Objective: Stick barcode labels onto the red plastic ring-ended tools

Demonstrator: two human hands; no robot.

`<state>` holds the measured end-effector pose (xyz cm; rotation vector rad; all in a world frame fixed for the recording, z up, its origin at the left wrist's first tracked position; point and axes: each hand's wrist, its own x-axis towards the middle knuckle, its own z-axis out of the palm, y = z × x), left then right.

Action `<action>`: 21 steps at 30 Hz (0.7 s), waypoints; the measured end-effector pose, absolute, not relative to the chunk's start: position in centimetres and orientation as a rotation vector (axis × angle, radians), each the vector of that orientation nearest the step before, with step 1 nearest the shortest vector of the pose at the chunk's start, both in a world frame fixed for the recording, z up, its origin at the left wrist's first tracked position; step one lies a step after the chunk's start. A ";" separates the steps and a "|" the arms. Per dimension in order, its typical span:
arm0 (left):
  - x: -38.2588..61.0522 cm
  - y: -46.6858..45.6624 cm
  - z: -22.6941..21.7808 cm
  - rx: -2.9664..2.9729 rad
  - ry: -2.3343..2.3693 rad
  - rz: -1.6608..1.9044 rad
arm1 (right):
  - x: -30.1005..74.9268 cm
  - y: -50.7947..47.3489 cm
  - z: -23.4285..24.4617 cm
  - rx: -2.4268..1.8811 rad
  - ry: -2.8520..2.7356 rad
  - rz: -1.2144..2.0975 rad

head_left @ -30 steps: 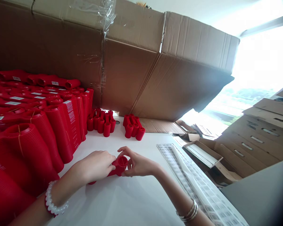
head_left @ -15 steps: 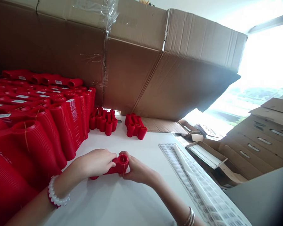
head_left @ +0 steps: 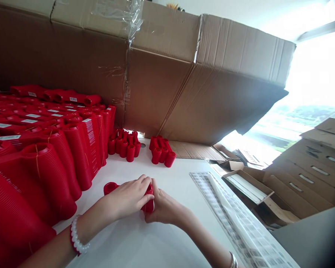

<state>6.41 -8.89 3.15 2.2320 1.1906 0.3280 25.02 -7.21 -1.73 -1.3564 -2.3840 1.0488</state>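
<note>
Above the white table, both my hands are on a red piece with a round, open tube-like end at each side. Its exact kind is unclear. My left hand, with a white bead bracelet at the wrist, lies over the middle of it, fingers bent at the right end. Around that right end from the other side, my right hand is closed, thumb below. The fingers hide much of the piece, including the thin band seen over its end.
Tall stacks of similar red pieces with barcode labels crowd the left. Two small red groups stand at the back before a large cardboard box. Label sheets lie right, beside open cartons.
My left hand has moved right, over the piece to its right end, covering the opening seen before. The left end of the piece now shows more. The view has shifted slightly.
</note>
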 end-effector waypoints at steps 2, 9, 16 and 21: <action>6.3 -8.8 3.0 2.221 1.176 0.348 | 25.0 -7.3 -1.9 -1.352 -2.349 1.051; 5.6 -8.2 3.3 2.170 1.162 0.438 | 25.7 -7.6 -2.1 -1.256 -2.191 1.088; 5.3 -7.6 2.7 2.145 1.139 0.481 | 26.5 -7.6 -3.3 -1.175 -2.086 1.193; 4.8 -9.4 6.2 2.169 1.062 0.616 | 26.5 -6.8 -3.4 -1.144 -2.160 1.177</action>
